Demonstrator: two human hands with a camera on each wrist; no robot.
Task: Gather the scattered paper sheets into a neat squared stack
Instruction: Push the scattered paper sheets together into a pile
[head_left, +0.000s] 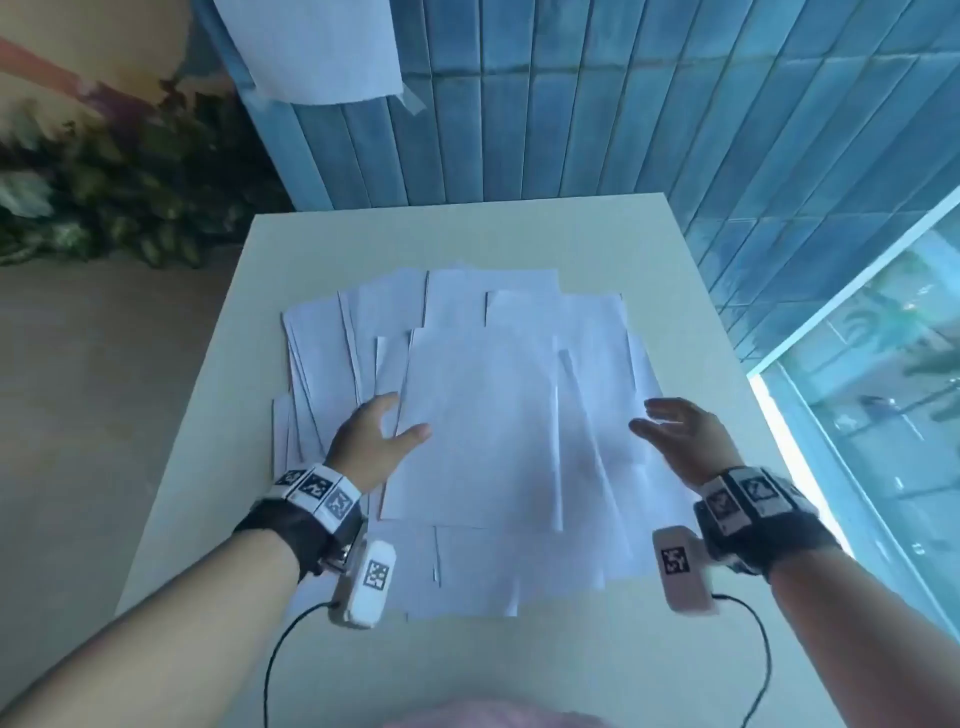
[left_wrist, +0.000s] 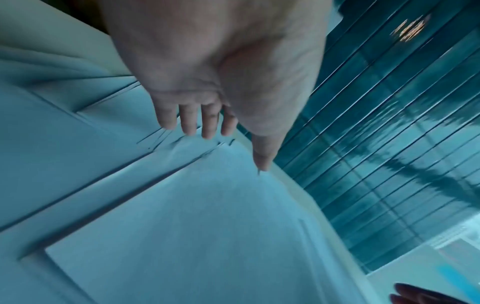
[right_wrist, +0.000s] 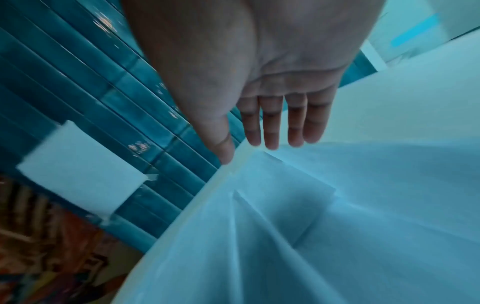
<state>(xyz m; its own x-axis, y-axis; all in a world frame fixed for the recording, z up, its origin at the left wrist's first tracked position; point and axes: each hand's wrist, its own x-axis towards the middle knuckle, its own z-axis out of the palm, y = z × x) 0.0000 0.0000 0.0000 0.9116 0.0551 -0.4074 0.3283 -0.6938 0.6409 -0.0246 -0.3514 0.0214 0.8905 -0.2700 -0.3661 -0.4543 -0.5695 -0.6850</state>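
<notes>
Several white paper sheets (head_left: 478, 415) lie fanned and overlapping across the middle of the white table (head_left: 197, 415). My left hand (head_left: 382, 431) hovers at the left side of the top sheet, fingers straight, thumb over the sheet's edge. In the left wrist view the left hand (left_wrist: 207, 127) reaches over the layered sheets (left_wrist: 182, 226) with relaxed fingers. My right hand (head_left: 670, 431) is held edge-on above the right side of the pile, open and holding nothing. The right wrist view shows the right hand (right_wrist: 275, 133) with straight fingers above overlapping sheets (right_wrist: 285, 226).
A blue tiled wall (head_left: 571, 104) stands behind the table, with a white sheet (head_left: 317, 47) taped to it. Leafy plants (head_left: 119, 182) sit at the back left. A glass pane (head_left: 883, 389) runs along the right. Cables (head_left: 280, 649) trail from both wrist cameras.
</notes>
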